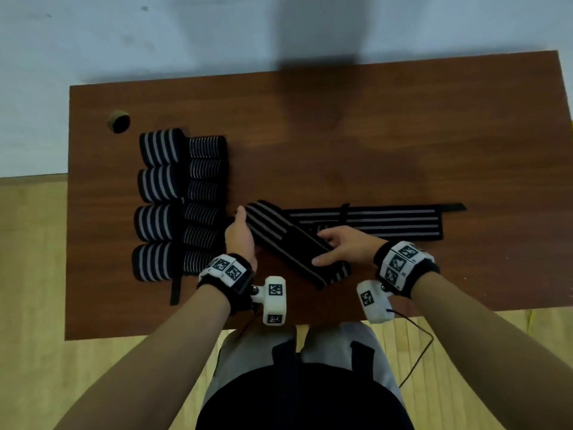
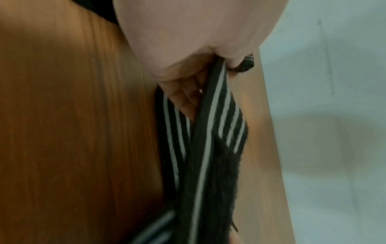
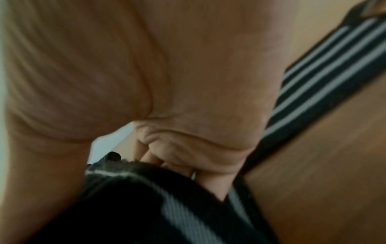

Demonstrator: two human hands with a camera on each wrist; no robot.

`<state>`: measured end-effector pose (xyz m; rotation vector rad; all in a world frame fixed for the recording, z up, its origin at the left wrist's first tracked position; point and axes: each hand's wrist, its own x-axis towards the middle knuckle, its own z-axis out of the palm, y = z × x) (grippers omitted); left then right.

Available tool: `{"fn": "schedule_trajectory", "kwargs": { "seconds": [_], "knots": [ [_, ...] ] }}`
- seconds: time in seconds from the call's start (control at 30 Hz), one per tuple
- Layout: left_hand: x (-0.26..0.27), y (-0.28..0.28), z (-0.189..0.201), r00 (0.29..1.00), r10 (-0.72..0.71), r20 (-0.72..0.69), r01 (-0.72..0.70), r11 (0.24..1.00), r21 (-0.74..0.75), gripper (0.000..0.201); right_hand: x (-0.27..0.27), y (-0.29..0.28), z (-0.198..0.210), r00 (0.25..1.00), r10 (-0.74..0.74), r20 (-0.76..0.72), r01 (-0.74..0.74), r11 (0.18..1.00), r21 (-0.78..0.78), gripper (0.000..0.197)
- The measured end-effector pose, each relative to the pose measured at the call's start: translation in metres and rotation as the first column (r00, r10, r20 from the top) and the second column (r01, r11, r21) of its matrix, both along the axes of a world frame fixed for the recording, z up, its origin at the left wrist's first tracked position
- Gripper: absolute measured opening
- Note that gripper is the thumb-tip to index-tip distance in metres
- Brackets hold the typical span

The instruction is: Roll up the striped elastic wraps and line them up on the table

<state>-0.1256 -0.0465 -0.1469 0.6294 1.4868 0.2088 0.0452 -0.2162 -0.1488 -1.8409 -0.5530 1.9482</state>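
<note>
A black wrap with grey stripes (image 1: 288, 240) lies folded and slanted at the table's front middle. My left hand (image 1: 240, 217) grips its far left end, and in the left wrist view the fingers (image 2: 183, 99) are curled round the doubled band (image 2: 208, 148). Near the wrap's front end my right hand (image 1: 324, 246) holds it, thumb on top; the right wrist view shows the fingers (image 3: 211, 183) curled over the dark fabric (image 3: 146, 206). A second striped wrap (image 1: 387, 221) lies flat and unrolled just behind my right hand, also seen in the right wrist view (image 3: 323, 79).
Several rolled wraps stand in two columns at the left: wide-striped rolls (image 1: 156, 206) and thin-striped rolls (image 1: 204, 200). A loose strap (image 1: 175, 290) trails from the nearest roll. The brown table (image 1: 356, 135) has a cable hole (image 1: 118, 121) at its far left corner.
</note>
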Motion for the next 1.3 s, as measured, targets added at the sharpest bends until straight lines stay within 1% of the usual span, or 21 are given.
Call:
{"fn": "schedule_trajectory", "kwargs": {
  "seconds": [0.07, 0.13, 0.2, 0.27, 0.3, 0.37, 0.5, 0.53, 0.63, 0.67, 0.73, 0.77, 0.83, 0.97, 1.0, 1.07, 1.1, 1.13, 1.17, 1.23, 1.3],
  "knots": [
    [-0.005, 0.009, 0.003, 0.999, -0.042, -0.003, 0.042, 0.992, 0.118, 0.050, 0.020, -0.004, 0.011, 0.991, 0.035, 0.126, -0.038, 0.999, 0.020, 0.076],
    [-0.009, 0.017, 0.004, 0.987, -0.160, -0.011, 0.159, 0.962, 0.221, 0.043, 0.042, -0.008, 0.023, 0.941, 0.021, 0.337, -0.030, 0.999, 0.022, 0.059],
    [-0.011, 0.019, 0.004, 0.962, -0.267, -0.059, 0.272, 0.920, 0.281, 0.036, 0.064, -0.012, 0.036, 0.786, 0.130, 0.604, -0.128, 0.991, -0.046, 0.065],
    [-0.012, 0.020, 0.003, 0.936, -0.322, -0.144, 0.352, 0.882, 0.315, 0.035, 0.080, -0.014, 0.045, 0.631, 0.286, 0.721, -0.242, 0.956, -0.167, 0.077],
    [-0.012, 0.022, 0.003, 0.920, -0.338, -0.197, 0.387, 0.861, 0.331, 0.032, 0.087, -0.016, 0.048, 0.596, 0.346, 0.724, -0.278, 0.935, -0.218, 0.082],
    [-0.015, 0.027, 0.001, 0.901, -0.338, -0.272, 0.415, 0.855, 0.312, 0.034, 0.102, -0.025, 0.049, 0.576, 0.440, 0.689, -0.320, 0.897, -0.306, 0.084],
    [-0.026, 0.038, 0.002, 0.941, -0.288, -0.180, 0.323, 0.922, 0.213, 0.046, 0.124, -0.052, 0.046, 0.468, 0.546, 0.695, -0.343, 0.837, -0.426, 0.069],
    [-0.028, 0.038, 0.004, 0.936, -0.317, -0.154, 0.345, 0.915, 0.209, 0.041, 0.127, -0.058, 0.043, 0.443, 0.545, 0.711, -0.332, 0.837, -0.435, 0.067],
    [-0.027, 0.032, 0.010, 0.938, -0.330, -0.108, 0.345, 0.923, 0.173, 0.006, 0.134, -0.069, 0.034, 0.400, 0.513, 0.759, -0.289, 0.857, -0.427, 0.062],
    [-0.026, 0.032, 0.012, 0.946, -0.312, -0.091, 0.323, 0.933, 0.156, 0.003, 0.136, -0.072, 0.032, 0.385, 0.504, 0.773, -0.276, 0.862, -0.424, 0.062],
    [-0.026, 0.033, 0.010, 0.943, -0.316, -0.102, 0.329, 0.930, 0.162, 0.016, 0.139, -0.074, 0.028, 0.367, 0.498, 0.786, -0.253, 0.866, -0.431, 0.061],
    [-0.027, 0.035, 0.009, 0.926, -0.350, -0.138, 0.372, 0.909, 0.188, 0.019, 0.140, -0.075, 0.026, 0.367, 0.499, 0.785, -0.247, 0.866, -0.435, 0.061],
    [-0.029, 0.039, 0.007, 0.855, -0.447, -0.263, 0.510, 0.819, 0.264, 0.011, 0.142, -0.076, 0.021, 0.365, 0.507, 0.781, -0.261, 0.861, -0.437, 0.061],
    [-0.032, 0.046, 0.007, 0.588, -0.582, -0.563, 0.798, 0.530, 0.286, 0.012, 0.139, -0.071, 0.014, 0.316, 0.564, 0.763, -0.295, 0.823, -0.486, 0.066],
    [-0.032, 0.046, 0.008, 0.528, -0.600, -0.601, 0.840, 0.471, 0.268, 0.013, 0.136, -0.067, 0.015, 0.287, 0.582, 0.761, -0.303, 0.809, -0.504, 0.068],
    [-0.031, 0.045, 0.007, 0.438, -0.615, -0.656, 0.896, 0.358, 0.263, 0.011, 0.125, -0.055, 0.019, 0.178, 0.588, 0.789, -0.333, 0.791, -0.514, 0.071],
    [-0.031, 0.044, 0.006, 0.408, -0.615, -0.675, 0.912, 0.313, 0.265, 0.009, 0.116, -0.046, 0.021, 0.133, 0.555, 0.821, -0.367, 0.797, -0.480, 0.072],
    [-0.030, 0.044, 0.006, 0.386, -0.614, -0.688, 0.922, 0.287, 0.261, 0.007, 0.104, -0.035, 0.024, 0.121, 0.499, 0.858, -0.424, 0.808, -0.410, 0.072],
    [-0.029, 0.043, 0.006, 0.363, -0.615, -0.700, 0.931, 0.263, 0.251, 0.005, 0.088, -0.021, 0.025, 0.150, 0.440, 0.885, -0.499, 0.807, -0.317, 0.072],
    [-0.027, 0.043, 0.005, 0.309, -0.619, -0.722, 0.950, 0.232, 0.208, 0.004, 0.048, 0.009, 0.024, 0.278, 0.361, 0.890, -0.644, 0.758, -0.106, 0.076],
    [-0.023, 0.042, 0.010, 0.293, -0.629, -0.720, 0.956, 0.213, 0.203, 0.004, 0.012, 0.036, 0.017, 0.389, 0.387, 0.836, -0.711, 0.703, 0.006, 0.093]
  ]
}}
